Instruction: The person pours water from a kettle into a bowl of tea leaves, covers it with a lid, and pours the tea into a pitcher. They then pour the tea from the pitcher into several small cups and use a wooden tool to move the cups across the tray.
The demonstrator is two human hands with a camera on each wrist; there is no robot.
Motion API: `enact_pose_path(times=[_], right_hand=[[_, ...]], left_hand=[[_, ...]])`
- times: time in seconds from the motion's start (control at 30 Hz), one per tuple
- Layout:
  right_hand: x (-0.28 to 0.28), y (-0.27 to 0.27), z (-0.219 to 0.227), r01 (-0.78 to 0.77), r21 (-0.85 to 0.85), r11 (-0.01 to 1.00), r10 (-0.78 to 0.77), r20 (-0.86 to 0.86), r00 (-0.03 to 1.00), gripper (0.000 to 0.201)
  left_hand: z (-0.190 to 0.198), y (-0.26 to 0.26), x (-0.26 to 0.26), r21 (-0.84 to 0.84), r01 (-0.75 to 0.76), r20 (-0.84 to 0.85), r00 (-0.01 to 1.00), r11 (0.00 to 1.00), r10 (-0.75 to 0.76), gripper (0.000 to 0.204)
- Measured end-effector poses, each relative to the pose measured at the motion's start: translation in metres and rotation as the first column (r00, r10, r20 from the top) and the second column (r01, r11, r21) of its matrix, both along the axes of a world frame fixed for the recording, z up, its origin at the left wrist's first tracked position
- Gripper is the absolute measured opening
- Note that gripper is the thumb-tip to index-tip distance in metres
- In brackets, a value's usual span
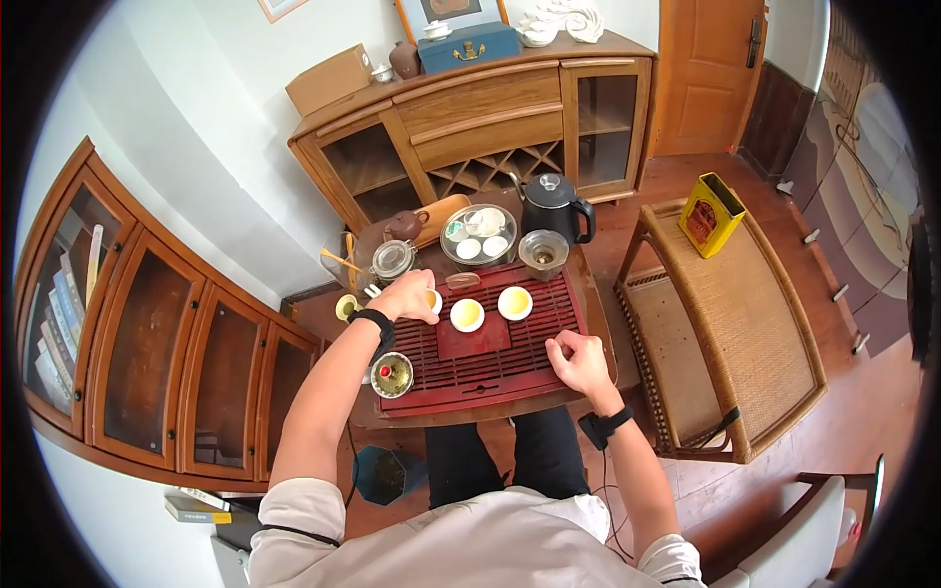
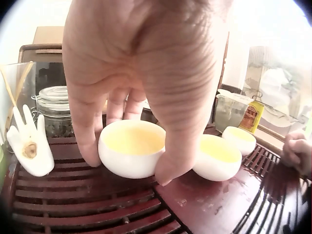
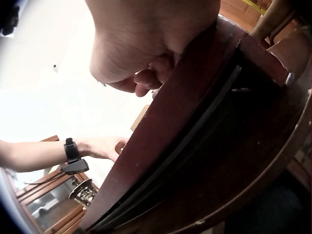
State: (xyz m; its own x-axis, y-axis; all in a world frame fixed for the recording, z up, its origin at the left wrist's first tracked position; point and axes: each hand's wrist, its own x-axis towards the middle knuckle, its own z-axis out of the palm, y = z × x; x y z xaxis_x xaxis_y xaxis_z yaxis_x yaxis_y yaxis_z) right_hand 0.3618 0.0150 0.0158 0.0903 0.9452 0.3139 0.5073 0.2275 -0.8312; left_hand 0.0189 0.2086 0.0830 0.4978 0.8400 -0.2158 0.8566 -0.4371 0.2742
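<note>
In the left wrist view my left hand (image 2: 141,63) holds a white teacup (image 2: 129,165) of pale yellow tea, thumb on one side and fingers on the other. The cup sits at the slatted red-brown tea tray (image 2: 97,209). Two more filled cups, a middle teacup (image 1: 468,316) and a right-hand teacup (image 1: 515,303), stand beside it on the tray. My right hand (image 1: 580,361) rests at the tray's right edge, fingers loosely curled, holding nothing. Near my left forearm is a patterned bowl (image 1: 392,375) with greenish contents and a red spot.
Behind the tray stand a glass jar (image 1: 393,260), a brown teapot (image 1: 404,226), a round dish of cups (image 1: 478,235), a glass bowl (image 1: 544,255) and a black kettle (image 1: 555,208). A white hand-shaped ornament (image 2: 31,146) is left of the held cup. A wicker stand (image 1: 755,323) bears a yellow tin (image 1: 710,216).
</note>
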Motion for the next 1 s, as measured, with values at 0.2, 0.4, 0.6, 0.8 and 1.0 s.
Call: enact_pose_path(times=[0.2, 0.4, 0.6, 0.8, 1.0], right_hand=[[-0.001, 0.001, -0.001, 0.003, 0.044, 0.999, -0.002, -0.009, 1.000, 0.030], [-0.001, 0.002, -0.002, 0.001, 0.030, 1.000, -0.002, 0.037, 0.999, 0.031], [-0.003, 0.002, -0.002, 0.019, 0.058, 0.998, -0.022, 0.040, 0.999, 0.030], [-0.002, 0.002, -0.004, 0.003, 0.047, 0.999, -0.006, 0.059, 0.998, 0.029], [-0.001, 0.003, -0.005, -0.003, 0.038, 0.999, 0.001, 0.046, 0.999, 0.027]], left_hand=[[-0.006, 0.011, 0.005, 0.051, 0.031, -0.017, 0.999, 0.998, -0.030, 0.063], [-0.006, 0.015, 0.008, 0.018, 0.046, -0.040, 0.998, 0.999, -0.045, 0.064], [0.000, 0.008, 0.005, -0.040, 0.009, -0.040, 0.999, 0.999, -0.011, 0.077], [0.053, -0.031, 0.014, 0.170, 0.106, -0.222, 0.973, 0.980, -0.066, 0.081], [0.055, -0.071, 0.038, 0.361, 0.185, 0.092, 0.968, 0.914, -0.232, 0.064]])
